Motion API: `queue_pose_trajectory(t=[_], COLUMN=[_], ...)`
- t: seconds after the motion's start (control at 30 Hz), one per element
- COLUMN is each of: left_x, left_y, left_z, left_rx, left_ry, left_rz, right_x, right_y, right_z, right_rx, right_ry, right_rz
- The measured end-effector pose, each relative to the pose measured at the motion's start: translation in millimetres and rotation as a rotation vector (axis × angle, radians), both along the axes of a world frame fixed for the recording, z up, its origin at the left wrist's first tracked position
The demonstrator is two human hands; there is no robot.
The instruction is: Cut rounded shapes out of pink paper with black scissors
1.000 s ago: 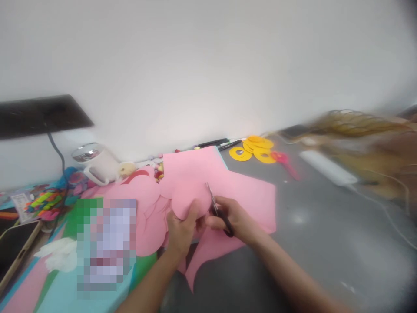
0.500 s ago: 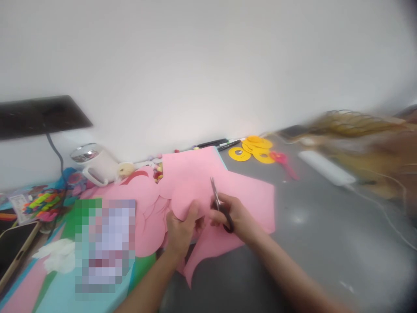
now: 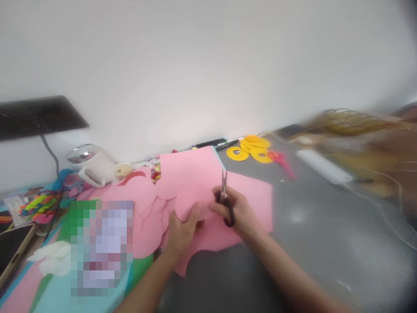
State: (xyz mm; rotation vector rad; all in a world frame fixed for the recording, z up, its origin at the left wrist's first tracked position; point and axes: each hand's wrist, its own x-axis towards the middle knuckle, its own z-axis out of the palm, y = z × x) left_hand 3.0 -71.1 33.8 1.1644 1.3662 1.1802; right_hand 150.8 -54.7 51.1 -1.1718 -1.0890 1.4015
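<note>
My left hand point(image 3: 182, 232) pinches a rounded piece of pink paper point(image 3: 192, 202), thumb on top, just above the grey table point(image 3: 319, 234). My right hand point(image 3: 236, 213) grips black-handled scissors point(image 3: 225, 201); the blades point up and away at the pink piece's right edge. Under both hands lie larger pink sheets point(image 3: 250, 195) and several scalloped pink cutouts point(image 3: 146, 208).
Yellow paper rings point(image 3: 252, 148) and red scissors point(image 3: 282, 161) lie at the back, with markers point(image 3: 213, 143) along the wall. A white mug point(image 3: 94, 167), coloured clutter, a tablet point(image 3: 13, 248) and green and blue sheets fill the left. A white bar point(image 3: 324, 167), cables and a blurred brown object sit right.
The scissors swung from leaning left to nearly upright and moved right along the pink piece's edge. The loose pink sheet below my hands shifted up and left.
</note>
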Motion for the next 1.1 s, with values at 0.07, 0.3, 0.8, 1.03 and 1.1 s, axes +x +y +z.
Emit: queue_pose_trajectory(t=[0.07,0.3,0.8,1.03,1.1], left_x=[0.4,0.1,-0.3,-1.5,-2.0], left_y=[-0.1,-0.5,0.4,0.8,0.3], left_z=[-0.1,-7.3,-4.7,-7.7,-6.3], left_rx=[0.006,-0.06,-0.099,-0.155,-0.156], left_ry=[-0.023,-0.052,-0.047,-0.095,-0.085], left_rz=[0.018,0.126,0.155,0.113,0.099], right_x=[0.1,6.0,11.0,10.4,10.1], right_y=[0.4,-1.3,-1.4,-2.2,-2.3], right_z=[0.0,2.5,1.7,3.1,3.2], right_rx=[0.012,0.005,-0.016,-0.037,-0.046], right_ry=[-0.003,-0.03,-0.081,-0.067,-0.069], right_rz=[-0.011,0.341,0.429,0.426,0.43])
